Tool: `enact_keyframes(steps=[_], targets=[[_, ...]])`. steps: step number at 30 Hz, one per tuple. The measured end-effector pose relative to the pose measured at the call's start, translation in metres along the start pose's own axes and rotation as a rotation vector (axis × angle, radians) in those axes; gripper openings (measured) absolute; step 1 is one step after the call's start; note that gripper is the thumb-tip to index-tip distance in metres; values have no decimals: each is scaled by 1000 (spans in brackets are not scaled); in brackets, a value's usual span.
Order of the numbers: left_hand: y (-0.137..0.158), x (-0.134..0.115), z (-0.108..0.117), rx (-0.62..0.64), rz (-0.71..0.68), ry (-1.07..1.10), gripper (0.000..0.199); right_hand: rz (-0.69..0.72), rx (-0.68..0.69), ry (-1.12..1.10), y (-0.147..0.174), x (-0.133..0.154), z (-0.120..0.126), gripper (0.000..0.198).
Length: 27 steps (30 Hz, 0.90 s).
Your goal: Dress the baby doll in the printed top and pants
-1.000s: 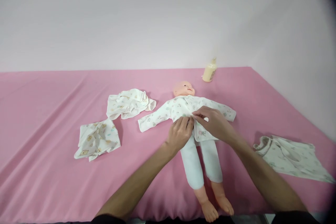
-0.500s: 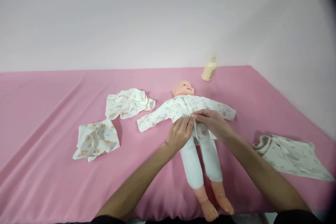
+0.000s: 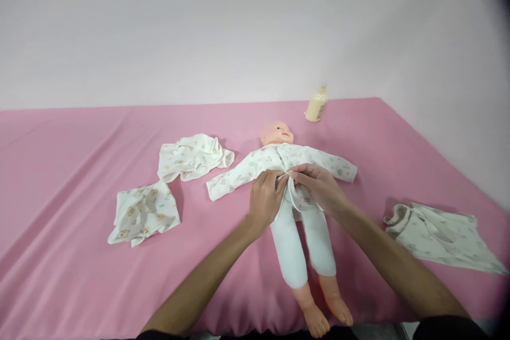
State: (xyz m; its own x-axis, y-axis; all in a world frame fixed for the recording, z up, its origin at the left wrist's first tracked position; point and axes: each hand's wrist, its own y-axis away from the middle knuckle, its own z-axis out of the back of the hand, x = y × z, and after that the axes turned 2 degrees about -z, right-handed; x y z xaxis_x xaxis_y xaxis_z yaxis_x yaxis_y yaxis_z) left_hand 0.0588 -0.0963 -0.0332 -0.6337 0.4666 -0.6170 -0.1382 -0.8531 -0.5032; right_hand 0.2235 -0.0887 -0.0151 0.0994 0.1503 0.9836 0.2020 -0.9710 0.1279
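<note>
A baby doll (image 3: pixel 277 133) lies on its back, feet toward me, its arms spread inside a white printed baby shirt (image 3: pixel 263 158). Its legs are white cloth down to bare lower legs and feet. Over the doll's belly, my left hand (image 3: pixel 266 196) pinches one front edge of the shirt. Close beside it, my right hand (image 3: pixel 319 183) pinches the other front edge, thumb and forefinger together. The two sets of fingertips meet at the shirt's middle, and the edges below them hang slightly apart. Whatever fastener is between the fingertips is too small to make out.
Pink cloth (image 3: pixel 71 180) covers the table. Left of the doll lie a crumpled printed garment (image 3: pixel 191 156) and a folded printed cloth (image 3: pixel 147 212). A pale garment (image 3: pixel 442 236) lies at the right. Beyond the doll's head stands a pump bottle (image 3: pixel 316 106), near the wall (image 3: pixel 199 32).
My left hand has shifted slightly up and left, its fingers now against the right fingertips. The shirt's lower front edges are lifted and parted a little more.
</note>
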Motion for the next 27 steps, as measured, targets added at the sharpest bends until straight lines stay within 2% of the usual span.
enact_keyframes(steps=[5, 11, 14, 18, 21, 27], targets=[[-10, -11, 16, 256, 123, 178, 33, 35, -14, 64, 2, 3, -3, 27], [-19, -16, 35, 415, 362, 540, 31, 40, -58, 206, 7, 8, -6, 33], [-22, -11, 36, 412, 458, 632, 34, 113, -71, 271, 7, 6, -6, 33], [-23, -4, 30, 371, 599, 869, 27, 276, -81, 370, 5, 1, -6, 24], [-23, 0, 27, 375, 679, 988, 26, 341, -82, 381, 5, -2, -7, 22], [-24, 2, 28, 410, 731, 1093, 30, 189, -108, 293, 8, -2, -8, 31]])
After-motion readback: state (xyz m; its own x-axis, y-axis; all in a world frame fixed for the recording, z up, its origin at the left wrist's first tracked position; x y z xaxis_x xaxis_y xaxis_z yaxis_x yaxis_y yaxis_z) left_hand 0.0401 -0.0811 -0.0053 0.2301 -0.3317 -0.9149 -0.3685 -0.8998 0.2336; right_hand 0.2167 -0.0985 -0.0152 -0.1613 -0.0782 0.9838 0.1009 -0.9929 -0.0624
